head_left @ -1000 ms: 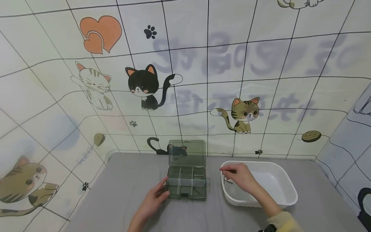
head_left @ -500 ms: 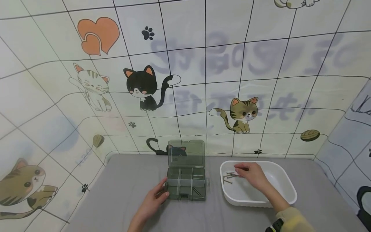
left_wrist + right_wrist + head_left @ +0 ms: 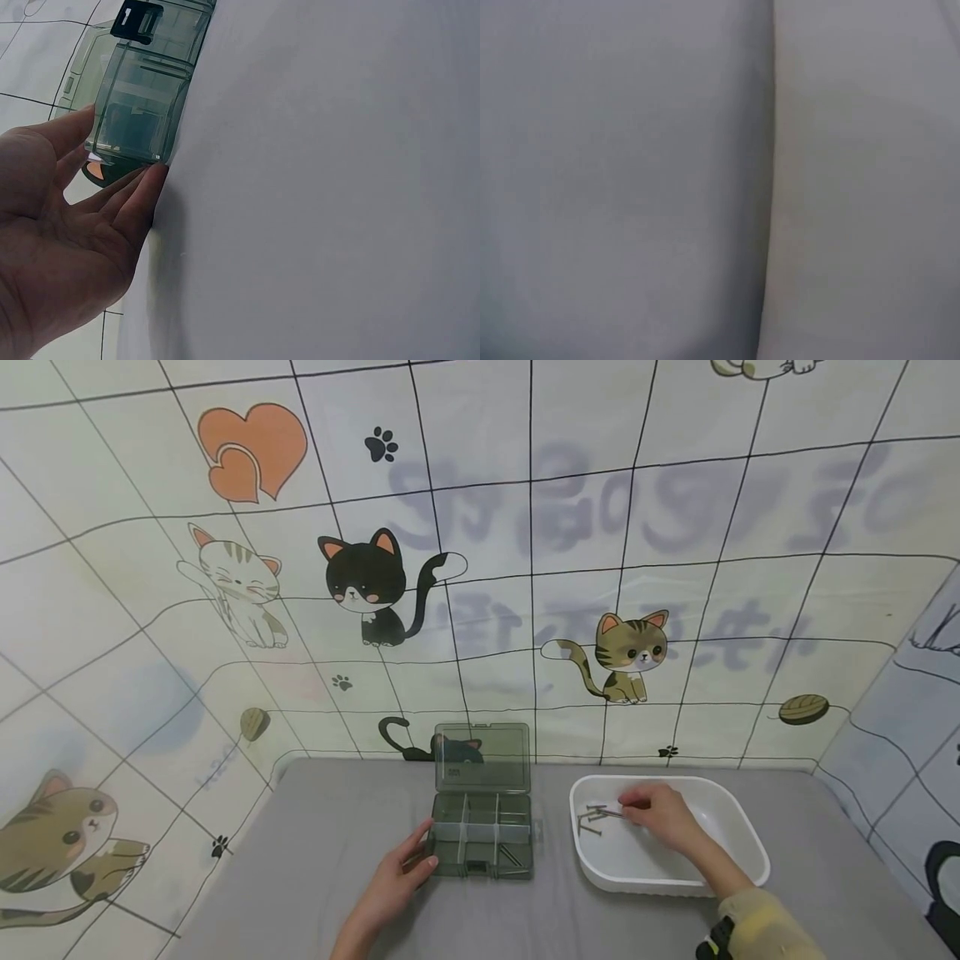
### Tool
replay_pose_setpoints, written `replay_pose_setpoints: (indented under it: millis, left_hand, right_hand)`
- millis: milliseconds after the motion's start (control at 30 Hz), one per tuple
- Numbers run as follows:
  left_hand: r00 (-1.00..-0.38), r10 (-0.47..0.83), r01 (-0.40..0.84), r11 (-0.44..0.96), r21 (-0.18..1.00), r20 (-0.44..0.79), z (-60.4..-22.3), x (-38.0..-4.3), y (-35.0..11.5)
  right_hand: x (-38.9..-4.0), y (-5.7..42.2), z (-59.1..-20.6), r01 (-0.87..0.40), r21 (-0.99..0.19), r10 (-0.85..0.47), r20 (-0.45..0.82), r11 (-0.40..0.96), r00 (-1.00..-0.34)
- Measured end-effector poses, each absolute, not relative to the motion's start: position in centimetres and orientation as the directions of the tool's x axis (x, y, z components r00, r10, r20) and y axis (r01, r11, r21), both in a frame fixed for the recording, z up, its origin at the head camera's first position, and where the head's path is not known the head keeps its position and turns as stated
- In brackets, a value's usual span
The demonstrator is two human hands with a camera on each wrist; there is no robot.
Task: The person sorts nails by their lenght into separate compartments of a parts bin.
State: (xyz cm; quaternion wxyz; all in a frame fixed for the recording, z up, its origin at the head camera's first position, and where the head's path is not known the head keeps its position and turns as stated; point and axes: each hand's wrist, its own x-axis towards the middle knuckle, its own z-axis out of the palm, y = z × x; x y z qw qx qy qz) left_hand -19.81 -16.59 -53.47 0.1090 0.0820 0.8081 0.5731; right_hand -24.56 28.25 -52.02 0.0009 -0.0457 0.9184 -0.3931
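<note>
1. Touching the left side of the green see-through box (image 3: 481,832) is your left hand (image 3: 396,875).
2. Its fingers are quite straight, and the thumb sits wide apart from them. The left wrist view shows your fingertips against the end of the box.
3. The box sits on the grey bench (image 3: 300,877), near the middle. Its lid (image 3: 482,768) stands up at the back, wide open.
4. Inside, thin walls make two rows of three little rooms. Some dark sticks (image 3: 510,855) lie in the front right room.
5. Your right hand (image 3: 660,818) is over the white tray (image 3: 645,885), to the right of the box and apart from it.
6. Its fingers are bent, with the tips close together by the end of a thin metal stick. I cannot tell if you pinch it.
7. A few metal sticks (image 3: 590,830) lie in the left part of the tray, just beside your fingertips.
8. You wear a yellow sleeve (image 3: 768,928) on your right arm.
9. Behind the bench is a wall (image 3: 495,693) with cats on it.
</note>
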Motion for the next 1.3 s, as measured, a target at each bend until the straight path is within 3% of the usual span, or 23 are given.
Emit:
replay_pose_setpoints:
  millis: [1300]
  left_hand:
    - [-0.964, 0.249, 0.001, 0.337, 0.941, -0.089, -53.0, -19.6, -16.5]
  right_hand:
    - [-25.0, 27.7, -53.1, -0.104, -0.646, -0.111, 0.030, 0.756, -0.993]
